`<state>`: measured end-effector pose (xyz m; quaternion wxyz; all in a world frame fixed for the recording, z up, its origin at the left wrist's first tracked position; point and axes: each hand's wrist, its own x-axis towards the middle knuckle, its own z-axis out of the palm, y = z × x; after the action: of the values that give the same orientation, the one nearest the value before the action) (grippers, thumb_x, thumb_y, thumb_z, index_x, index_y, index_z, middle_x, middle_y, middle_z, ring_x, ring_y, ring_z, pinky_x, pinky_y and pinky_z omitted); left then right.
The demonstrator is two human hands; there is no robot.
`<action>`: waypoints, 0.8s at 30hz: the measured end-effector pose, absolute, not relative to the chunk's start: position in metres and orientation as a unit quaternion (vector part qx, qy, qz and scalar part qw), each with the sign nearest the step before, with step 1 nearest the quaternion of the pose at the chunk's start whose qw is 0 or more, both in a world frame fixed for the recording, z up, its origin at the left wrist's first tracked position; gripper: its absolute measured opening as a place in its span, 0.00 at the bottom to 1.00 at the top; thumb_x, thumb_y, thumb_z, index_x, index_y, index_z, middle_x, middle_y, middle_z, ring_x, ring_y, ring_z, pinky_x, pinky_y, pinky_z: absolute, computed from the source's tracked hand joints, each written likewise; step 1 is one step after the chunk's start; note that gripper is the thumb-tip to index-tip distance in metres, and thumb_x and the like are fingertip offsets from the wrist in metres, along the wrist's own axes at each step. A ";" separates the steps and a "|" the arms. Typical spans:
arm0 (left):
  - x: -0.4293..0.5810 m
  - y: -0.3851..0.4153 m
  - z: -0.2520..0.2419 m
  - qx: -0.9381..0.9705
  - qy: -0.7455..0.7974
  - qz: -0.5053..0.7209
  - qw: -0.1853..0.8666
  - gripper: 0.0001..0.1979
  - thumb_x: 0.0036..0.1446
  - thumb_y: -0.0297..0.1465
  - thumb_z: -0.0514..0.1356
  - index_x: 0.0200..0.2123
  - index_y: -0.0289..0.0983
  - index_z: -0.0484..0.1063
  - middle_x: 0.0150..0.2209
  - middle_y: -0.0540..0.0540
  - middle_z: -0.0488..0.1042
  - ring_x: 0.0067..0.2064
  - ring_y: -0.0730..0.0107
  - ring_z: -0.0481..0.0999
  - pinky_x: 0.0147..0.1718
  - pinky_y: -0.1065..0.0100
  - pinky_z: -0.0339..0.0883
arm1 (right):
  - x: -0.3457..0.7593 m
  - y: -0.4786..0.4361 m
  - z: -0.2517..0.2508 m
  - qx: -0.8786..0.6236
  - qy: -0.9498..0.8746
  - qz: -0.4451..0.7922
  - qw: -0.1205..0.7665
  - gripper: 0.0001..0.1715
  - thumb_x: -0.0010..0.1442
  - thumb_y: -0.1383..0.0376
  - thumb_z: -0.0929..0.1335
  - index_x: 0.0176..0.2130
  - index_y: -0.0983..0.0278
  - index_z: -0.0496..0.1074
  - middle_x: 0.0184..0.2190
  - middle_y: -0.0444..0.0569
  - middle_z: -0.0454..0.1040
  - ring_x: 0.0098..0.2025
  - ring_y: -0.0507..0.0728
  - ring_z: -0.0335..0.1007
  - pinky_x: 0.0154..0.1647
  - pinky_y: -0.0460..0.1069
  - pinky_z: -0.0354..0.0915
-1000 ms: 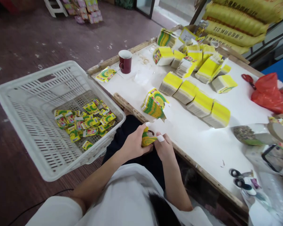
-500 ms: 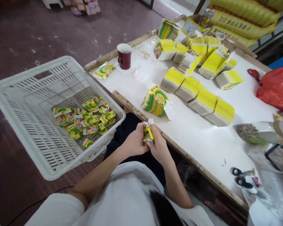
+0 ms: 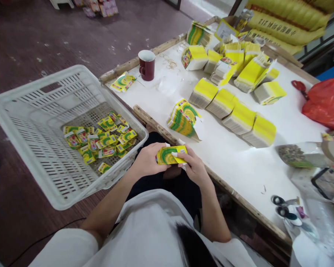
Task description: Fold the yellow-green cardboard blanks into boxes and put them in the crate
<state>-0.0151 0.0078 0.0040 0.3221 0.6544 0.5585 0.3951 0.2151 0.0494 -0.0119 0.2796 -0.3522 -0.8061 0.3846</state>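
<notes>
A flat yellow and green printed packet (image 3: 170, 155) is held level between both hands, just off the near edge of the white table (image 3: 233, 163). My left hand (image 3: 148, 160) grips its left end with fingers curled. My right hand (image 3: 193, 166) pinches its right end. A fanned pile of the same packets (image 3: 183, 118) lies on the table right behind my hands. To my left stands a white slotted plastic crate (image 3: 39, 126), with several folded packets (image 3: 100, 139) on its floor.
Rows of yellow packet bundles (image 3: 233, 113) cover the middle and back of the table. A dark red mug (image 3: 146, 65) stands at its far left corner. A red plastic bag (image 3: 322, 104) lies at the right, scissors (image 3: 285, 207) near the front right edge.
The packet was upright and pinched narrow between my hands; now it lies flat and wide. My hands have drawn slightly apart and toward me.
</notes>
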 end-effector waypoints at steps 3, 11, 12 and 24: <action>-0.016 0.012 0.011 0.658 0.546 0.400 0.330 0.29 0.39 0.35 0.74 0.48 0.41 0.77 0.47 0.42 0.81 0.47 0.51 0.80 0.51 0.55 0.72 | 0.220 0.056 0.002 -0.301 -0.814 0.433 0.244 0.17 0.67 0.57 0.67 0.54 0.55 0.74 0.61 0.56 0.67 0.64 0.65 0.66 0.63 0.62 0.65; -0.001 0.007 0.006 0.600 0.557 0.472 0.327 0.28 0.40 0.33 0.74 0.48 0.42 0.76 0.44 0.44 0.80 0.46 0.54 0.79 0.49 0.57 0.72 | 0.192 0.043 -0.009 -0.354 -0.722 0.481 0.348 0.40 0.63 0.53 0.71 0.66 0.56 0.53 0.65 0.59 0.60 0.67 0.67 0.60 0.66 0.64 0.62; 0.000 0.005 0.003 0.551 0.554 0.517 0.350 0.28 0.40 0.35 0.75 0.47 0.42 0.75 0.44 0.45 0.80 0.46 0.55 0.79 0.49 0.59 0.72 | 0.191 0.046 -0.009 -0.349 -0.708 0.494 0.364 0.43 0.61 0.52 0.72 0.66 0.55 0.52 0.65 0.59 0.60 0.66 0.67 0.62 0.64 0.64 0.64; 0.020 0.002 -0.019 0.027 0.448 0.668 0.593 0.27 0.52 0.46 0.70 0.49 0.38 0.69 0.47 0.43 0.78 0.32 0.73 0.79 0.28 0.72 0.73 | 0.170 0.159 0.003 -0.662 -0.670 0.144 0.302 0.16 0.55 0.61 0.73 0.41 0.64 0.70 0.45 0.61 0.70 0.51 0.69 0.65 0.56 0.67 0.62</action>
<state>0.0200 0.0017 -0.0190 0.5934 0.0274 0.4478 0.6683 0.1701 0.1586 0.0031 0.3023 -0.6623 -0.6701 0.1445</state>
